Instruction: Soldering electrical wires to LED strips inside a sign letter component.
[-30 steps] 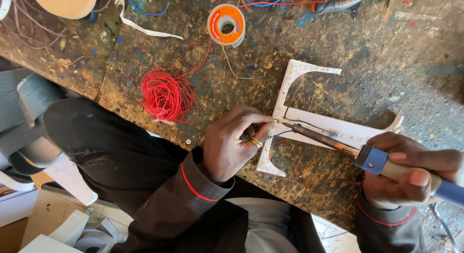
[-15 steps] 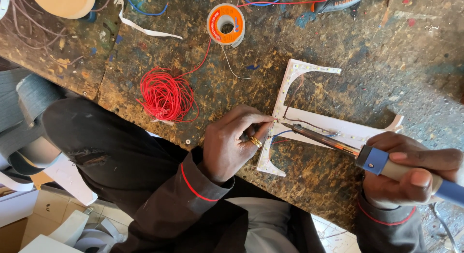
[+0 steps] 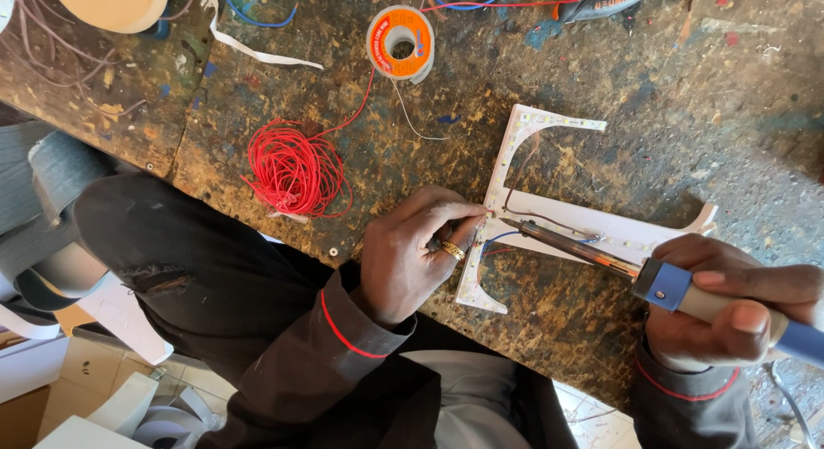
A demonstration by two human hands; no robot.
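Almost nothing has shifted since the earlier frames. The left hand (image 3: 412, 256) still pinches a thin wire against the white anchor-shaped board (image 3: 549, 213) lying on the table (image 3: 669, 97), and the right hand (image 3: 738, 303) stays wrapped around the soldering iron (image 3: 592, 251), tip at the same joint. The red wire coil (image 3: 294, 170) and solder spool (image 3: 400, 39) have not moved.

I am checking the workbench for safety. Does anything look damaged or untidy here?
Yes. The workbench surface is badly worn and stained, and the red wire lies in a loose tangle near its edge.
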